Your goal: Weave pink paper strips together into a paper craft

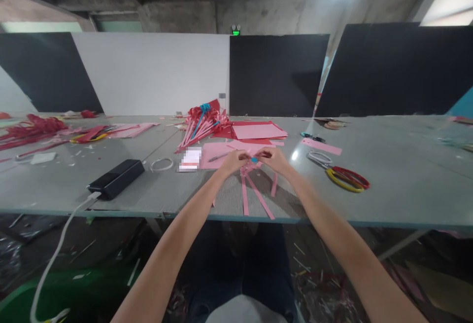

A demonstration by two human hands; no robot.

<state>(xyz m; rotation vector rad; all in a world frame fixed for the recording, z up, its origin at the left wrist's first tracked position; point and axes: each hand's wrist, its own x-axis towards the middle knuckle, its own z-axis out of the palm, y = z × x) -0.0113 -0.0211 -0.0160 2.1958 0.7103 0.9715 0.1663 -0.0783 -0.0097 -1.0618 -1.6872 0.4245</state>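
Both my hands meet over the grey table (388,185), pinching a bundle of pink paper strips (254,190) that hang down toward the table's front edge. My left hand (233,160) is closed on the bundle's top from the left. My right hand (273,159) is closed on it from the right. A small blue tie (254,159) shows between my fingertips. Behind my hands lie a pink sheet (216,154) and a stack of red and pink paper (256,130).
Yellow and red scissors (342,174) lie to the right of my hands. A heap of finished red-pink bundles (201,122) sits behind. A black power bank (116,179) with a white cable, a white ring (161,165) and a blurred card (190,160) lie left. More red scraps (33,128) lie far left.
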